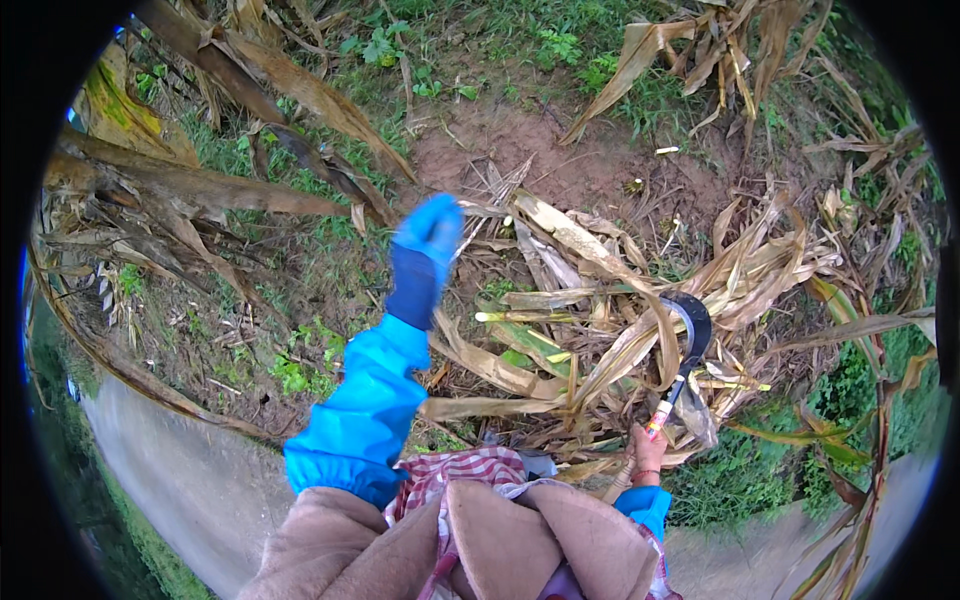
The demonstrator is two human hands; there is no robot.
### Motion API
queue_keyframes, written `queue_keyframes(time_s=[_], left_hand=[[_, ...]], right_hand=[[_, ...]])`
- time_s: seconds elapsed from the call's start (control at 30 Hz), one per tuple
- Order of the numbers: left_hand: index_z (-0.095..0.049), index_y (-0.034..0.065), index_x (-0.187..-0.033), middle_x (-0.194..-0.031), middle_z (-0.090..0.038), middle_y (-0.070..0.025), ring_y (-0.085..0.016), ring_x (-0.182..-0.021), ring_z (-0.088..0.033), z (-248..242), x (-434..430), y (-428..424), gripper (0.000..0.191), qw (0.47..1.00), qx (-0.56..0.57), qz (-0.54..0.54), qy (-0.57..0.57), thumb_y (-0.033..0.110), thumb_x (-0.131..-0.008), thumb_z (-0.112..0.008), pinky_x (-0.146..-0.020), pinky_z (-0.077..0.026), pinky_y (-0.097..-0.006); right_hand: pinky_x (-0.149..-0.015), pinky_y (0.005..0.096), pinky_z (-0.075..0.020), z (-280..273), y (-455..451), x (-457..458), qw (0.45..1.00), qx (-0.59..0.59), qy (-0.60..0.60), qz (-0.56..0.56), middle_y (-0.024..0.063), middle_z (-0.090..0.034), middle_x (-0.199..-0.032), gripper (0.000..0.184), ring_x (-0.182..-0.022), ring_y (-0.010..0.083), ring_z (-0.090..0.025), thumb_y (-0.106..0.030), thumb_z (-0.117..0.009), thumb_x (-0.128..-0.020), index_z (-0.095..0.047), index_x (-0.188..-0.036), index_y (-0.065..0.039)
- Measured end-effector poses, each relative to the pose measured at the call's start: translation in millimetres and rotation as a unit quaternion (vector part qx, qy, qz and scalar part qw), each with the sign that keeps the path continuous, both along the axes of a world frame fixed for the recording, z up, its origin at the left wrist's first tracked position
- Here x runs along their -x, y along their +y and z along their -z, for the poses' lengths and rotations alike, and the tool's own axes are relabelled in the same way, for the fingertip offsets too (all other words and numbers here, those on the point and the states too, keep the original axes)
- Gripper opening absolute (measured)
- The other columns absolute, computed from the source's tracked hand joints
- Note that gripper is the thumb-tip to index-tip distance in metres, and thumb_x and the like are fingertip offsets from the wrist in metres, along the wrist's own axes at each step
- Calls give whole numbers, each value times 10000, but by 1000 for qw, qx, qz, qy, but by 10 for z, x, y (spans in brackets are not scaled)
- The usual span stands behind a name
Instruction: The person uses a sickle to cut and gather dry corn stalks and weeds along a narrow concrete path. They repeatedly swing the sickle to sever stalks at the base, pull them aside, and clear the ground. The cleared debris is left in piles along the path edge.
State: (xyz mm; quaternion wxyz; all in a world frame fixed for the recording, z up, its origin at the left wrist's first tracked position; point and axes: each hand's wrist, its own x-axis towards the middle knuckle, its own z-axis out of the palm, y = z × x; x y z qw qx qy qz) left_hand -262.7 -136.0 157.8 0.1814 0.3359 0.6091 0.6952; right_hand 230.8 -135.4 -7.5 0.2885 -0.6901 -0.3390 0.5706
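Observation:
My left hand (pixel 431 225), in a blue glove with a dark blue cuff, is stretched out over the ground. It is blurred by motion, and its curled fingers do not show clearly whether they hold anything. Dry corn leaves lie just to its right. Lower right, my bare right hand (pixel 647 452) grips the handle of a sickle (pixel 697 330). The dark curved blade points away from me, above a heap of cut dry corn stalks (pixel 600 315). One leaf crosses in front of part of the blade.
Standing dry corn plants (pixel 217 191) lean in from the left. More withered stalks (pixel 739 52) rise at the upper right and along the right edge (pixel 881 420). Reddish soil (pixel 495 139) with short cut stubs lies ahead. A paved path (pixel 187 465) runs behind me.

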Motion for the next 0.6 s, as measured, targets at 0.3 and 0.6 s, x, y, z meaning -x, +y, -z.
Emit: queue_keyframes(time_s=[0.3, 0.6], left_hand=[[-662, -2, -965, -840, -622, -38, -106, -786, -532, -86, 435, -416, 113, 974, -5, -185, 130, 78, -891, -633, -725, -462, -277], [-513, 4, -1275, -1031, -640, -108, -186, -933, -605, -1590, 1926, 277, 540, 901, -133, -335, 240, 244, -835, -715, -831, -493, -334]], right_hand=[[-332, 290, -371, -215, -7, 43, 1000, 9, -6, -4, 25, -508, -532, 200, -358, 135, -452, -106, -687, -830, -511, -740, -73], [-342, 273, -340, -196, -40, 32, 1000, 20, -2, 0, 12, -497, -552, 187, -379, 119, -430, -81, -659, -852, -499, -756, -78]])
